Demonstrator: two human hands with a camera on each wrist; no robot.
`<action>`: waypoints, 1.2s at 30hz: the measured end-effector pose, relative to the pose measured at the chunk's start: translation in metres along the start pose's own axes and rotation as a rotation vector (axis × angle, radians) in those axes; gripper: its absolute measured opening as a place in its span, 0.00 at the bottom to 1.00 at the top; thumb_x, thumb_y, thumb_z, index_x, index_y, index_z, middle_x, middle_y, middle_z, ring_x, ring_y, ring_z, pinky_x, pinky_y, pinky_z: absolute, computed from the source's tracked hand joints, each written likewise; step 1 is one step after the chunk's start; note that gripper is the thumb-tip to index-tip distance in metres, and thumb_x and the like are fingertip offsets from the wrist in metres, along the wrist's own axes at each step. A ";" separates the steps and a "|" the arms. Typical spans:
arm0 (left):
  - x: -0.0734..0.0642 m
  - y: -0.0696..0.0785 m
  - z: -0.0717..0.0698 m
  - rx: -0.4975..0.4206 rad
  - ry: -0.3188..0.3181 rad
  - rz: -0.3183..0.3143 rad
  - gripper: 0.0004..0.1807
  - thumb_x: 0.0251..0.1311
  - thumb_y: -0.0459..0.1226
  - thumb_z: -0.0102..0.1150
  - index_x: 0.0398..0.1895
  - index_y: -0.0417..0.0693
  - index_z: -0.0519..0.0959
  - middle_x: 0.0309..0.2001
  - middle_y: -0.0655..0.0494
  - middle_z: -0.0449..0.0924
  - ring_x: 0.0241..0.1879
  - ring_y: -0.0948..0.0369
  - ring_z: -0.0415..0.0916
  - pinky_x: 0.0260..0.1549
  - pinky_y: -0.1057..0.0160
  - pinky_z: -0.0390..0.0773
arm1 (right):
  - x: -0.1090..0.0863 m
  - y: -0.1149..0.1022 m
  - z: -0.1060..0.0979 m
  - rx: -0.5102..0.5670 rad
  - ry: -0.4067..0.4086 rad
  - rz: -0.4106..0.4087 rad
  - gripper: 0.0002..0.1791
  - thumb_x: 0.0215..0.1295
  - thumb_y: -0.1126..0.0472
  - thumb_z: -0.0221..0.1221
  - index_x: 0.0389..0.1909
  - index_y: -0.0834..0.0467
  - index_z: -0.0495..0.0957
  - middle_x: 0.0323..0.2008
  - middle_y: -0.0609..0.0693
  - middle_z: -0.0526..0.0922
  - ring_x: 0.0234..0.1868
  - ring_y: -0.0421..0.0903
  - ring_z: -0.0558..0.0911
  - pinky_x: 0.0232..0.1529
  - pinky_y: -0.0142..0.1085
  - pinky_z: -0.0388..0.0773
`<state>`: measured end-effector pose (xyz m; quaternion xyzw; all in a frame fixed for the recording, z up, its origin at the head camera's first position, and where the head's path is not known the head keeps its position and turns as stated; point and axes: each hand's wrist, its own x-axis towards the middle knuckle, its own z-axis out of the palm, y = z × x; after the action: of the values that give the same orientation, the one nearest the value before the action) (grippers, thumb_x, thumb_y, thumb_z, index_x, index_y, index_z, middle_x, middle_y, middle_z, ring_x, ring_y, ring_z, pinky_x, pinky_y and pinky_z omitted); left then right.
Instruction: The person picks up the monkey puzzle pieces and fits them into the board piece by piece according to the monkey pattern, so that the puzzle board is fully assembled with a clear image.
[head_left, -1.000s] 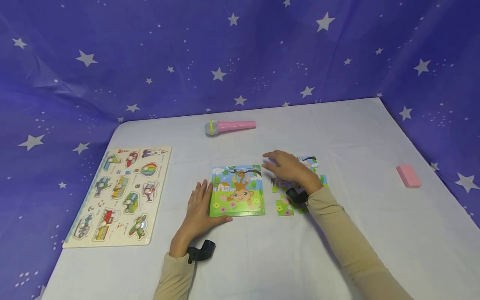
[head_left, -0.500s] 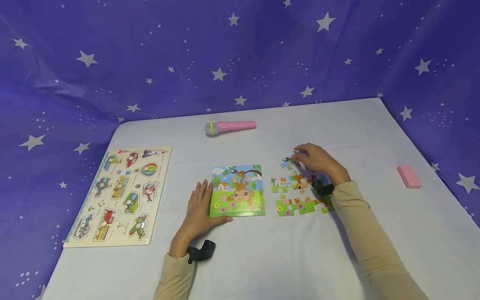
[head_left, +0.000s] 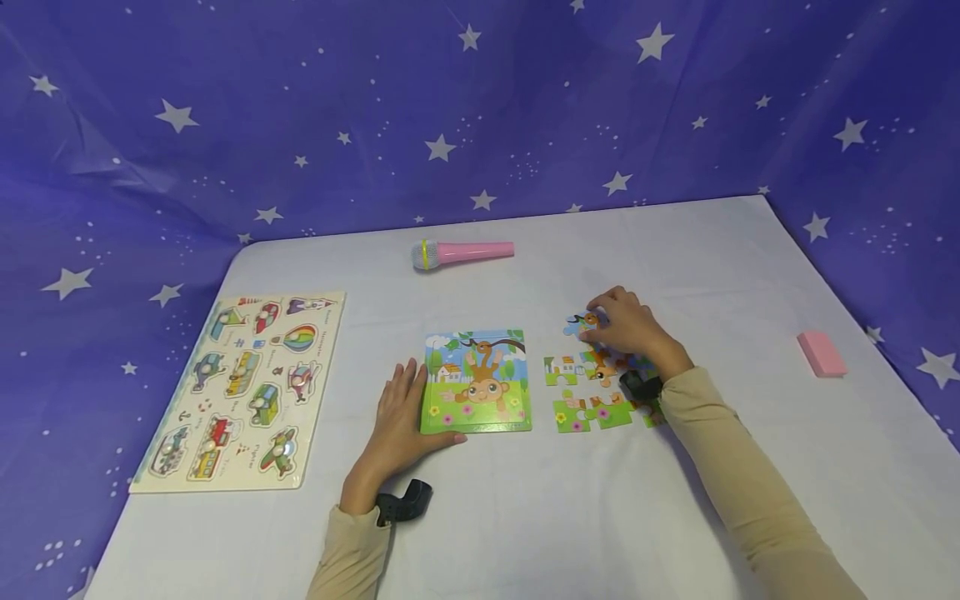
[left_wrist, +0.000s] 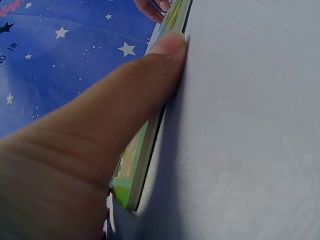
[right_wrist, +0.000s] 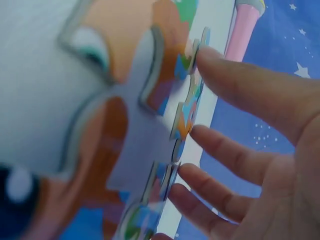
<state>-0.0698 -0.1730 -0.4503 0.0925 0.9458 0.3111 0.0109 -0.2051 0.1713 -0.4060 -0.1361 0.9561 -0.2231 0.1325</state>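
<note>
A square picture puzzle board (head_left: 476, 392) with a hanging monkey lies flat in the middle of the table. My left hand (head_left: 397, 417) rests at its near left corner, fingers straight along the left side; in the left wrist view the thumb (left_wrist: 145, 75) lies along the front edge. Right of the board, loose jigsaw pieces (head_left: 600, 412) are spread on the cloth. My right hand (head_left: 630, 327) is over the far ones, its thumb and index finger pinching a blue-and-brown jigsaw piece (head_left: 588, 320). Up close, the right wrist view shows the fingertips right at the piece edges.
A cream peg puzzle board (head_left: 309, 433) with vehicle shapes lies at the left. A pink toy microphone (head_left: 472, 252) lies toward the back. At the right is a pink block (head_left: 822, 354). Behind the white table hangs a purple cloth with stars (head_left: 480, 117).
My right hand moved right from beside the board to the far jigsaw pieces, then its thumb and index finger closed on one. My left hand stays against the board.
</note>
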 end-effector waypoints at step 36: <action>0.001 0.003 -0.004 0.018 -0.047 -0.029 0.62 0.35 0.57 0.69 0.70 0.38 0.47 0.72 0.42 0.39 0.72 0.46 0.32 0.68 0.45 0.37 | -0.007 0.000 0.004 0.289 0.030 -0.153 0.16 0.63 0.62 0.54 0.53 0.55 0.74 0.43 0.57 0.77 0.32 0.48 0.74 0.31 0.37 0.71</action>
<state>-0.0703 -0.1728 -0.4454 0.0859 0.9493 0.3002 0.0370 -0.1974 0.1721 -0.4086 -0.1848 0.9027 -0.3700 0.1188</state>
